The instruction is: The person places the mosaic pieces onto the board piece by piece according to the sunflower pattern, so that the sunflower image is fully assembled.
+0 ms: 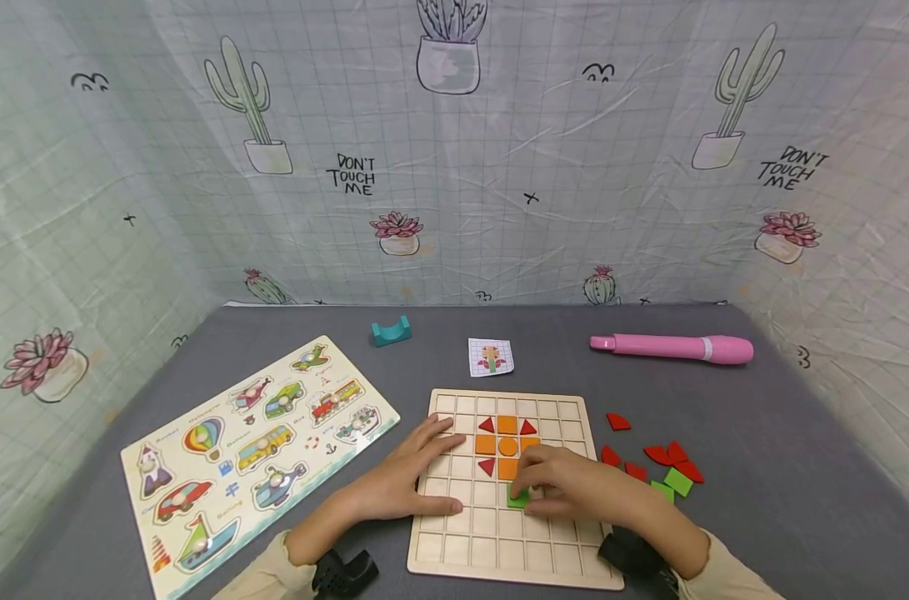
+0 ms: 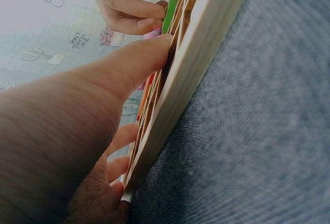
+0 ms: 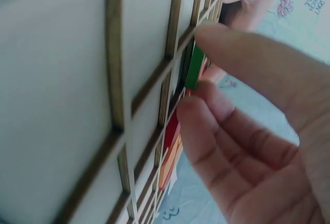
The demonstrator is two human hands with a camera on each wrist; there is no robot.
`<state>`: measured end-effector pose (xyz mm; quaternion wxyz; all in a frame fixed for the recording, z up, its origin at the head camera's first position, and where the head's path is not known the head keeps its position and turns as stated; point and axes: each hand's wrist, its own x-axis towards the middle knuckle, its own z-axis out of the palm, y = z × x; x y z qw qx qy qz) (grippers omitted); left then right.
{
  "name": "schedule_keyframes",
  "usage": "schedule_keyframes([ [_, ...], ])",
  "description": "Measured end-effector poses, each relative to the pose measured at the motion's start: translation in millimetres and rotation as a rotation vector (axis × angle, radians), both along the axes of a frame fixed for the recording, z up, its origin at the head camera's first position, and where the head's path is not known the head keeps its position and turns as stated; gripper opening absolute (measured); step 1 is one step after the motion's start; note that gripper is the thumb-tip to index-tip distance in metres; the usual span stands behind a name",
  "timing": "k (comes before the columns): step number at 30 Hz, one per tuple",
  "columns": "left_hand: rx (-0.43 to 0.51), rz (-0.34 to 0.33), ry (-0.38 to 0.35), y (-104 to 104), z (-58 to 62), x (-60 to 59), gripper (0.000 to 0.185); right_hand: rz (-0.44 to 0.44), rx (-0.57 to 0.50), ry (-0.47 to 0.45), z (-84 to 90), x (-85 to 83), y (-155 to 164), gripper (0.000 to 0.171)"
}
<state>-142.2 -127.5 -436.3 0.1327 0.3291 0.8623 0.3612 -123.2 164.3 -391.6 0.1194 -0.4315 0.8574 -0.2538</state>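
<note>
— What does the head view show?
— One wooden grid board [image 1: 499, 533]. The right hand [image 1: 566, 487] pinches one green square tile [image 1: 518, 497] on it, under the orange tiles [image 1: 507, 446]. The left hand [image 1: 409, 475] lies flat on the board's left edge. Six loose tiles [image 1: 660, 462] wait right.
— And the wrist views?
— The left thumb [image 2: 139, 62] presses the board. Two fingers [image 3: 227, 44] hold the green tile in a cell.

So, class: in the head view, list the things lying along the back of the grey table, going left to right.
Teal arch block → small pattern card → pink pen.
</note>
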Motion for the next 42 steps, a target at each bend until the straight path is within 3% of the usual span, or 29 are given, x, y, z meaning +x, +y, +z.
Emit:
schedule_keyframes([
  [10,0.0,0.002,-0.002,-2,1.1,0.1,0.08,-0.03,-0.008,0.054,-4.0,1.0,-9,0.007],
  [25,0.0,0.004,-0.012,-1,0.0,-0.1,0.08,-0.007,-0.031,0.123,-5.9,2.0,-7,0.006],
  [42,0.002,-0.002,-0.01,0,0.9,0.1,0.08,-0.074,-0.075,0.204,13.1,-11.8,22,0.01],
])
